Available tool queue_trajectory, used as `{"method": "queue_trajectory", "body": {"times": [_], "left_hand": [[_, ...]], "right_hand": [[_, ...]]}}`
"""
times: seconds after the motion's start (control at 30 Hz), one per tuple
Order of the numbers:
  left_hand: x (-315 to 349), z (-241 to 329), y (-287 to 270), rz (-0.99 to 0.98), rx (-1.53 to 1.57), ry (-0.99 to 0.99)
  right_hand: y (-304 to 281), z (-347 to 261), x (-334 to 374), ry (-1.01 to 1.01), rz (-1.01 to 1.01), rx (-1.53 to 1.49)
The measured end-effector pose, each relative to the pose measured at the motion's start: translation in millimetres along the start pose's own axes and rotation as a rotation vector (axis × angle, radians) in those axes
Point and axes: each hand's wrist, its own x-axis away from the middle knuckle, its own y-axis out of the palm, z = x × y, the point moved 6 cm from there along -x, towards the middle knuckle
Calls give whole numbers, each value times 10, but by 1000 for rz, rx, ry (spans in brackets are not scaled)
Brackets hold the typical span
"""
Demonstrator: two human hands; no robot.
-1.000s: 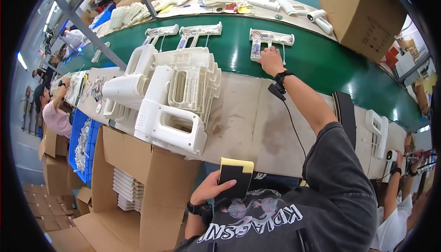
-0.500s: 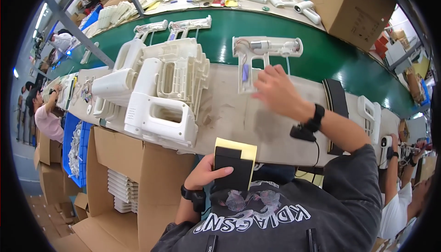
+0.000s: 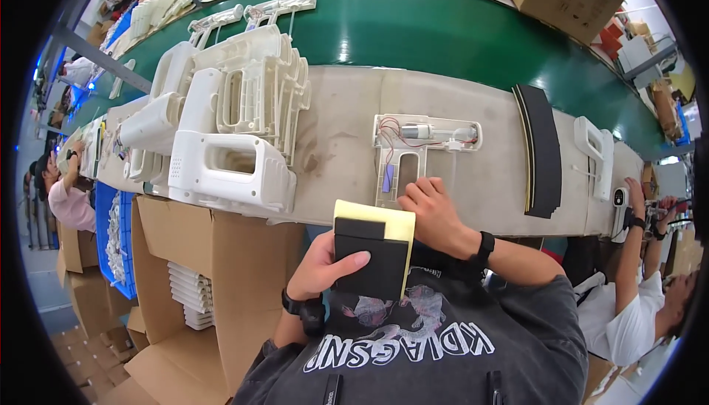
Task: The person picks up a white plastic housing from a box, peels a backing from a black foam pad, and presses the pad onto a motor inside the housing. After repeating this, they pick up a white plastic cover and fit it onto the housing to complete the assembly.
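My left hand (image 3: 314, 266) grips a stack of black foam pads (image 3: 373, 265) on yellow backing sheets (image 3: 397, 220), thumb on top, close to my chest. My right hand (image 3: 439, 217) has curled fingers at the lower end of the handle of an open white plastic housing half (image 3: 391, 155). That housing half lies on the table with its inside up. In it sit a silver motor (image 3: 415, 132), thin red wires and a blue-wrapped part (image 3: 388, 178). The foam stack partly covers the handle's end.
White housing shells (image 3: 229, 172) are piled at left on the table. Black foam strips (image 3: 543, 154) lie at right, near another white shell (image 3: 594, 154). Beyond runs a green conveyor belt (image 3: 399, 32). An open carton (image 3: 177, 231) stands at lower left. A co-worker (image 3: 628, 309) sits at right.
My right hand has drawn the housing half from the belt's edge toward me onto the table. The left hand still holds the foam stack. The view has shifted slightly.
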Motion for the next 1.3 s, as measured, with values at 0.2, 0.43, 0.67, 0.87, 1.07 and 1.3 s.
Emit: {"method": "queue_trajectory", "body": {"times": [0.2,0.43,0.67,0.87,1.07,1.3], "left_hand": [[-152,-24,-45,118,-150,5],[-281,-20,106,10,-292,-22],[-235,171,296,-164,-784,223],[-223,170,289,-204,-687,228],[-251,116,186,-75,-496,129],[-253,-22,149,68,-249,-1]], "right_hand": [[-311,158,7,68,58,-352],[-838,-15,-168,187,46,-729],[-209,107,-24,336,-411,-1469],[-501,637,-307,245,-127,-919],[-484,1285,-514,342,213,-457],[-331,1249,-563,263,78,-286]]}}
